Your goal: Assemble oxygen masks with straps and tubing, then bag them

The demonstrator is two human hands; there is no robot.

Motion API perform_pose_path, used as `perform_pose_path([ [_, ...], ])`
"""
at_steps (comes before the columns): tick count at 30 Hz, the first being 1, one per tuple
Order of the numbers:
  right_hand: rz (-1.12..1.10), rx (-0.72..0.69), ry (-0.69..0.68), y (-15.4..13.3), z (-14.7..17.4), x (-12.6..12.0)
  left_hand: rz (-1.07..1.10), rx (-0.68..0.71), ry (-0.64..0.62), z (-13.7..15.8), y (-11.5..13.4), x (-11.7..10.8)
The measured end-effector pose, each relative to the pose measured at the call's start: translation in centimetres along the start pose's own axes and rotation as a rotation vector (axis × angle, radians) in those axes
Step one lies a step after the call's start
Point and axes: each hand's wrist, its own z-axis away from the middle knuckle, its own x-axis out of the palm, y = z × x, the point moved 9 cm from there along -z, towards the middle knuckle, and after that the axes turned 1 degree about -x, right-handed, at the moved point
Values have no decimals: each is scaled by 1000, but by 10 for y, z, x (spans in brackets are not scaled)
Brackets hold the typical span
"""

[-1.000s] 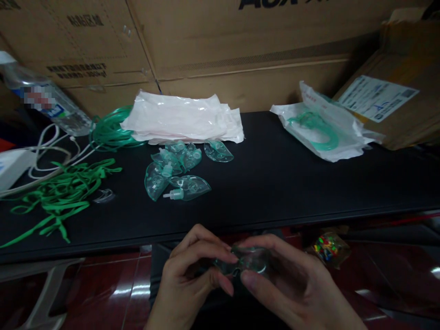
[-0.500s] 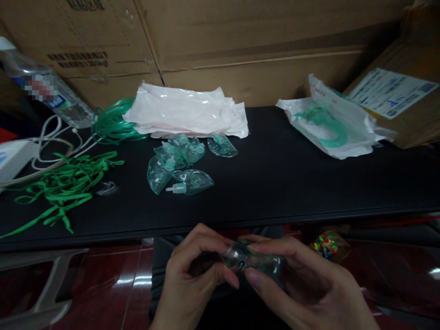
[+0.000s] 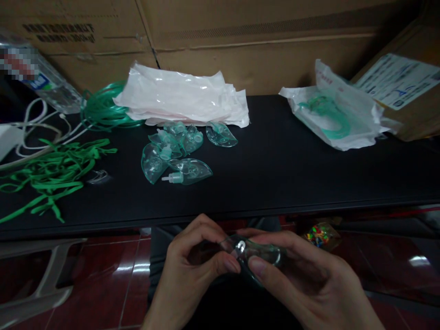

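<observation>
Between my two hands, just in front of the table's edge, is a clear green-tinted oxygen mask (image 3: 264,252). My left hand (image 3: 195,261) pinches its narrow end near a small shiny metal strip (image 3: 240,246). My right hand (image 3: 302,270) grips the wider body, thumb on the near side and fingers behind. On the black table, several similar masks (image 3: 192,170) lie in a loose cluster, some with pale connectors. A heap of green elastic straps (image 3: 65,167) lies to their left, with a few thin clear or metallic strips (image 3: 98,177) beside it.
White packets (image 3: 185,96) are stacked behind the masks, beside coiled green tubing (image 3: 106,107). An opened packet with tubing (image 3: 333,117) lies at the right, near a cardboard box (image 3: 409,91). A plastic bottle (image 3: 51,82) and white cables (image 3: 34,123) are at the left.
The mask has turned slightly in my hands, and its metal strip now shows brighter and higher. The table scene has shifted up and a little left as the camera moved.
</observation>
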Motion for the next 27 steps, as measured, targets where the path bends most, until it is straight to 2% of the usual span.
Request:
perform_pose_path([
  [6,65,59,4,-1,2,0,9,-68,-46,0,-2,3],
  [11,117,53,-2,-1,2,-3,4,-97,-74,-1,-2,5],
  [17,161,80,-58,3,3,-1,-10,-140,-91,0,-6,6],
  [22,123,118,-76,2,1,-3,3,-157,-92,2,-11,6],
  [27,-33,218,-43,7,2,0,91,-166,-93,4,-14,10],
])
